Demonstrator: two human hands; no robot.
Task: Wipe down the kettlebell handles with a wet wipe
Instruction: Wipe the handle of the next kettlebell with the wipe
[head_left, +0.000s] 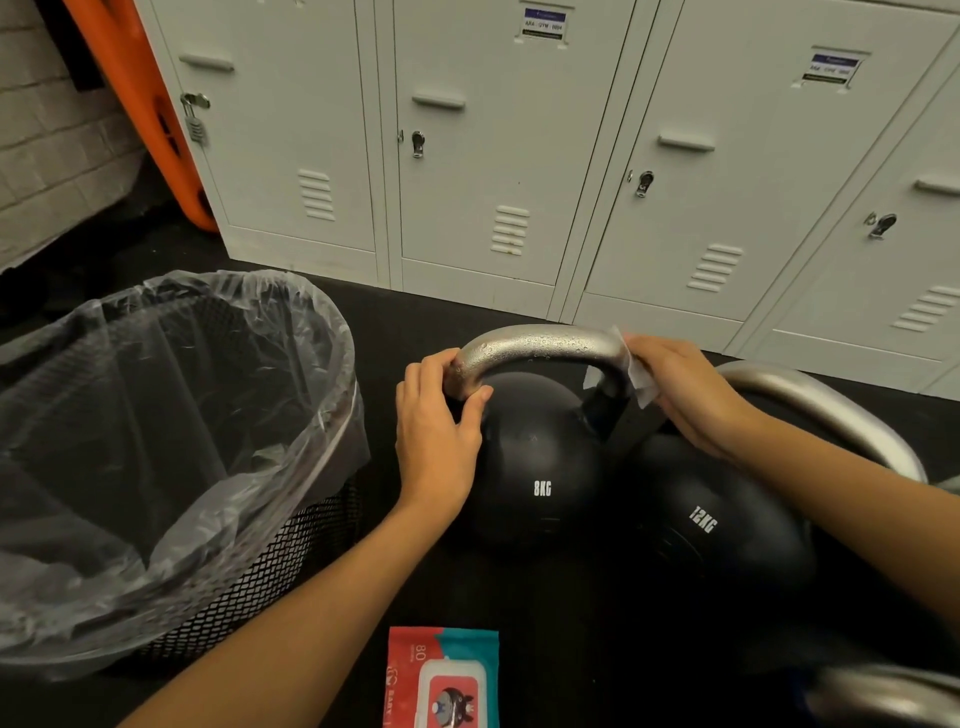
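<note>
The 8KG kettlebell (535, 467) stands mid-floor with the 12KG kettlebell (717, 525) touching it on the right, so no hand passes between their bodies. The arch under the 8KG handle (540, 345) is open in the middle; its left leg is gripped by the left hand (436, 421), its right corner covered by the right hand (685, 395) and wet wipe (636, 371). A lined mesh bin (171, 457) crowds the left, leaving a narrow strip of floor (395, 322). Lockers (493, 156) wall off the far side, with a band of bare floor before them. The wipes pack (441, 675) lies near, with open floor between it and the bells.
</note>
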